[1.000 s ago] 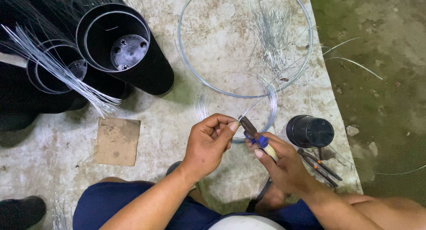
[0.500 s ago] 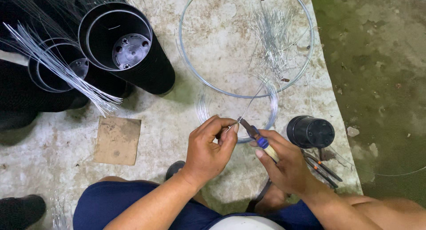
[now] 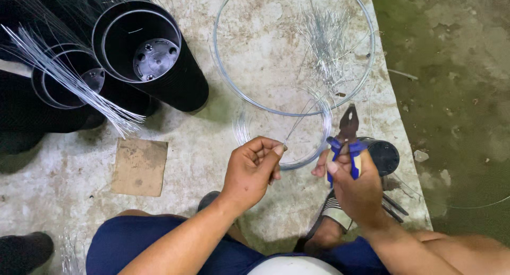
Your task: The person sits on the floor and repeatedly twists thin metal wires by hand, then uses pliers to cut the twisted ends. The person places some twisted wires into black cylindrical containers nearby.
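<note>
A thin silvery steel wire (image 3: 297, 127), hard to trace against the pale concrete slab (image 3: 212, 147), runs up from the left hand (image 3: 254, 171), whose thumb and forefinger are pinched together on its end. Just right of that hand, the right hand (image 3: 355, 187) is wrapped tight around blue-handled pliers (image 3: 345, 139); whether their dark jaws are parted cannot be told. Beyond the left hand lies a large clear ring (image 3: 294, 52) with loose wire offcuts (image 3: 325, 41) inside. Far left of it stand black plastic pots (image 3: 143, 54), partly cut off.

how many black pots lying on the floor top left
2 show open mouths: the nearer black pot with its grey base disc visible, and a second pot left of it behind the wire bundle. More may lie hidden in the dark stack at the frame edge.
</note>
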